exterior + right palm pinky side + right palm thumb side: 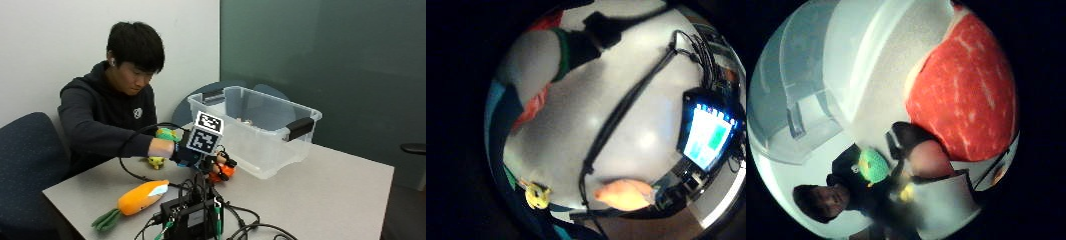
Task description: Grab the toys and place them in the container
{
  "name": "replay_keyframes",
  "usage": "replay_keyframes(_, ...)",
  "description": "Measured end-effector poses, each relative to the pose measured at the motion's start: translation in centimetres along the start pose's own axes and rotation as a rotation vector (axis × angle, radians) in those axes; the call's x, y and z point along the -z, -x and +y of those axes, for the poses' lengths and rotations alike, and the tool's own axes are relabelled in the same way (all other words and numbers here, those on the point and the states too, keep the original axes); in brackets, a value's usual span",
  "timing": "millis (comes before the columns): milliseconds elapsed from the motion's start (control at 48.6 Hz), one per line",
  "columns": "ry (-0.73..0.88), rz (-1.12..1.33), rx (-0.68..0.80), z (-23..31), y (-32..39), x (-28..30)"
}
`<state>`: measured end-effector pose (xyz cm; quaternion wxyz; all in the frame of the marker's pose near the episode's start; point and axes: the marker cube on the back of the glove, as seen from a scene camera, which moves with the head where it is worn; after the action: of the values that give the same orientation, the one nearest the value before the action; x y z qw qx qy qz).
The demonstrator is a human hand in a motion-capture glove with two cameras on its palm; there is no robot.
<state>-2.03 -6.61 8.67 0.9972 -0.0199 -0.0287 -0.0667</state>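
The gloved right hand (193, 156) grips a red toy (221, 171) at the container's (266, 160) seven o'clock, fingers curled around it, likely for lifting inside.

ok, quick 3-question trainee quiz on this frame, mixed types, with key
1. True or false: the carrot toy is already inside the clear container.
2. What is the gloved right hand holding? A) red-orange toy B) carrot toy C) nothing
3. Which small toy lies on the table by the person's forearm?

Key
1. False: it lies on the table.
2. A, as far as the outside view shows.
3. The yellow toy.
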Motion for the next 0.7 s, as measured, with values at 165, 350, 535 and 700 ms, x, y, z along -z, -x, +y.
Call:
replay_keyframes(165,-0.224,0.011,0.005,0.0,1.0,-1.6)
replay_keyframes(350,-0.473,0.087,-0.018,1.3,2.3,-1.3)
replay_keyframes(535,-0.592,0.03,-0.088,5.6,2.4,5.0)
replay_keyframes(700,-0.798,0.062,-0.042,9.2,8.0,15.5)
